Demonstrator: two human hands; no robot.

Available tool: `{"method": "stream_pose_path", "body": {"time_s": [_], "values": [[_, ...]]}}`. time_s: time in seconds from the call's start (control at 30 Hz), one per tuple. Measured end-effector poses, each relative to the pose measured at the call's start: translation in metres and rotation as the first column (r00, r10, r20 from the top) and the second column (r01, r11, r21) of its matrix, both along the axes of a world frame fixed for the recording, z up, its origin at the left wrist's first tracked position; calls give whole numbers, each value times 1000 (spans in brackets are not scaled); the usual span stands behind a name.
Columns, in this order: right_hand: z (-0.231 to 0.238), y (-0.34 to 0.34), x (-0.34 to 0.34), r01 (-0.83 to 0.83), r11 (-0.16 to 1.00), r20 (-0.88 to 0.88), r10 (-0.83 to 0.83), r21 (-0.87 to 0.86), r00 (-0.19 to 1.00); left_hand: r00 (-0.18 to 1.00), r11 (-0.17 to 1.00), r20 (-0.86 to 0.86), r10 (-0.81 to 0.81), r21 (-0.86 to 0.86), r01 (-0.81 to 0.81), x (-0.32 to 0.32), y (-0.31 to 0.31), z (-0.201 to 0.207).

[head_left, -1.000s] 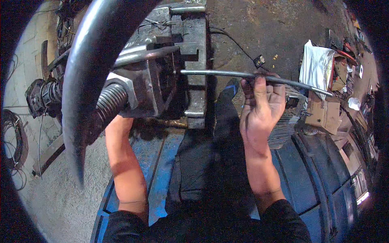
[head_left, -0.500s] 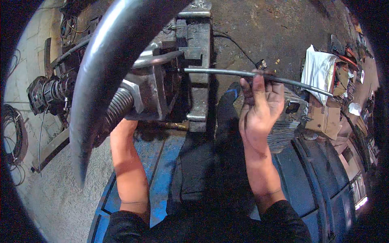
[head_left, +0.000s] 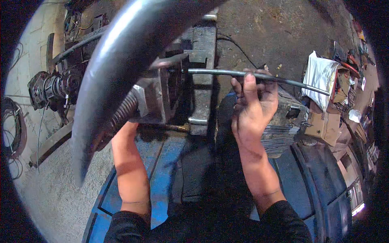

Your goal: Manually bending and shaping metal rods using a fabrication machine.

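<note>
My right hand (head_left: 256, 103) pinches a long thin metal rod (head_left: 304, 85) between thumb and fingers, palm turned up. The rod runs almost level, dropping slightly to the right. Its left end goes into a greasy metal machine head (head_left: 178, 87), where I lose sight of it. A thick coarse-threaded screw (head_left: 123, 108) sticks out of the head's lower left. My left forearm (head_left: 130, 170) reaches up under this head; the hand itself is hidden behind it. A big smooth dark curved shape (head_left: 109, 60) covers much of the upper left.
Blue metal panels (head_left: 300, 178) lie below my arms. Right of my hand is a bundle of thin rods (head_left: 279, 139). Farther right stand a cardboard box (head_left: 322, 125) and a white bag (head_left: 318, 77). Coiled cable (head_left: 14, 129) sits at the far left.
My right hand and the rod have shifted a little left, toward the machine head, and less rod shows outside it. The whole view has tilted slightly. My left arm keeps its place under the head.
</note>
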State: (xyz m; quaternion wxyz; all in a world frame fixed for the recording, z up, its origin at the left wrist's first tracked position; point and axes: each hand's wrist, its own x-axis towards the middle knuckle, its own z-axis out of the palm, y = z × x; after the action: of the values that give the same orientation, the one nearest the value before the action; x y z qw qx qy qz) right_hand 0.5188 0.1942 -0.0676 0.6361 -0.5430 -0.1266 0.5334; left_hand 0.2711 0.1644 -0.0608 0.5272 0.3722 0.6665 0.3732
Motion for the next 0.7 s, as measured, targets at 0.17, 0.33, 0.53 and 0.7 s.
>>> {"method": "stream_pose_path", "body": {"time_s": [0.17, 0.33, 0.53, 0.7], "values": [[-1, 0, -3, -77, 997, 31, 77, -5, 997, 969, 995, 227, 97, 7, -101, 32, -25, 18], [7, 6, -28, -117, 993, 10, 117, -13, 993, 876, 978, 448, 178, 18, -208, -8, 23, -6], [0, 0, -59, -249, 967, -43, 247, -50, 968, 895, 909, 168, 414, -16, -417, -15, 21, 3], [7, -46, -33, -231, 900, 56, 270, -369, 961, 896, 901, 127, 427, 29, -433, -36, 31, 8]]}}
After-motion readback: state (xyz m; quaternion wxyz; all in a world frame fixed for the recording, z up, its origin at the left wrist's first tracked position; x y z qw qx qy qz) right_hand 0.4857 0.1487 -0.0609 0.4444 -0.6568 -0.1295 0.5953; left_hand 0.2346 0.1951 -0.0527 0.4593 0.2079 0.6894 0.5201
